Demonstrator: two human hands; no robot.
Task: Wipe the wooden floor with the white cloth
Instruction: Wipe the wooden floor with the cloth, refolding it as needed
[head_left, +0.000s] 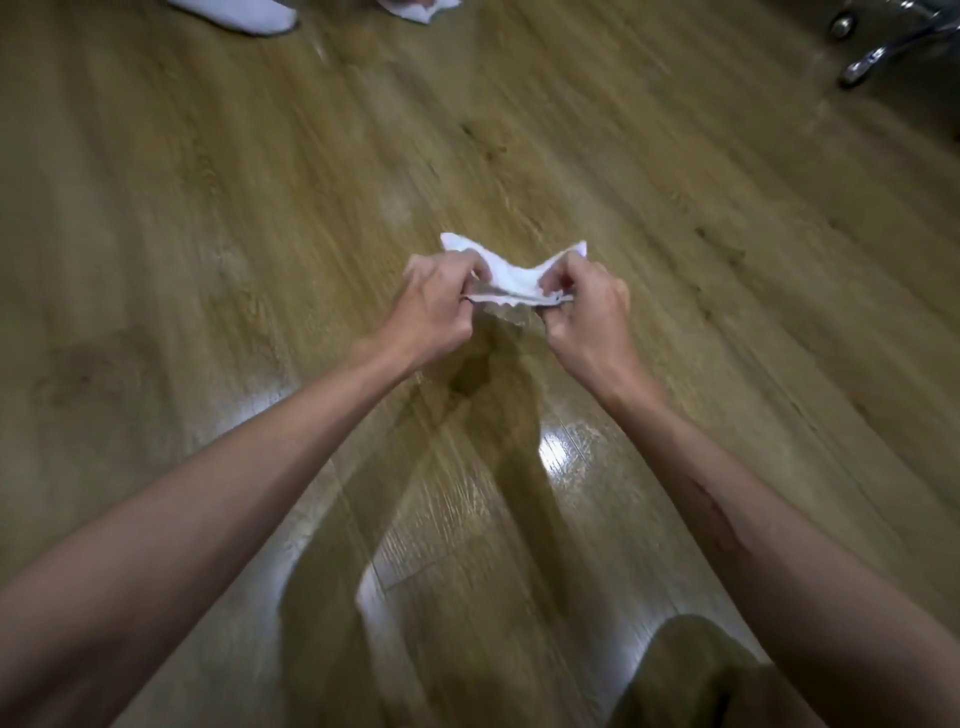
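We hold the white cloth (511, 278) stretched between both hands above the wooden floor (208, 234), mid-floor. Our left hand (436, 306) pinches its left end, our right hand (584, 306) pinches its right end, fingers curled on both. White fabric (239, 15) lies at the floor's far edge, chrome chair base (878, 47) at the far right corner.
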